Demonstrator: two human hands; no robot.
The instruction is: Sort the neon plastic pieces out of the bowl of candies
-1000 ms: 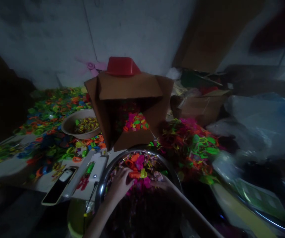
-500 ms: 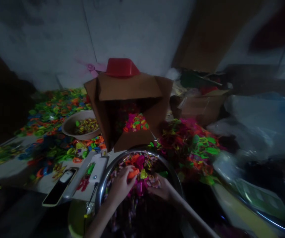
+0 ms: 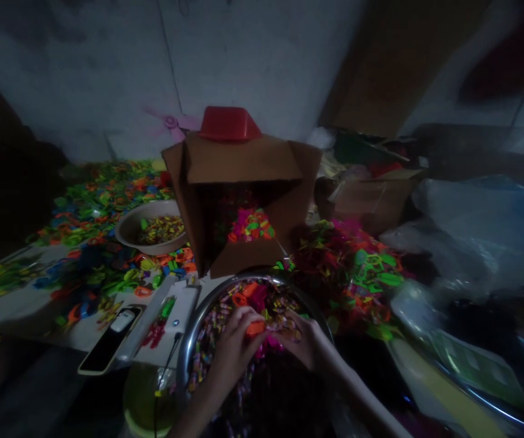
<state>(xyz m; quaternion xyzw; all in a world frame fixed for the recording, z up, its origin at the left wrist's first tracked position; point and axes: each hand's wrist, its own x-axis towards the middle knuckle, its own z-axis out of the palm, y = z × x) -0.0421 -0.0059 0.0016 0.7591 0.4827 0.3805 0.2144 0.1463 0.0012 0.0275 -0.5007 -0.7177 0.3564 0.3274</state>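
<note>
My left hand [image 3: 237, 344] is closed round an orange plastic piece [image 3: 255, 328], over a shiny metal bowl [image 3: 183, 359]. Close beside it, my right hand [image 3: 307, 344] is curled round several small wrapped candies [image 3: 290, 331], its fingertips near the orange piece. Many more small, shiny pieces that look like wrapped candies lie in the bowl. Among them are an orange plastic ring-like piece [image 3: 240, 298] and bright pink pieces [image 3: 258, 298]. Dim light and the hands hide details of the fingertips.
Behind the bowl an open cardboard box [image 3: 243, 258] holds colourful plastic pieces, with a red tub [image 3: 229, 123] on top. Left are a phone [image 3: 109, 347], a pale basin [image 3: 129, 237] and a large heap of pieces [image 3: 101, 188]. Another heap [image 3: 375, 267] and clear plastic bags [image 3: 481, 225] lie right.
My hands have come closer together above the bowl. The left hand has moved slightly right with the orange piece, and my right fingers have closed in towards it. The view has shifted slightly.
</note>
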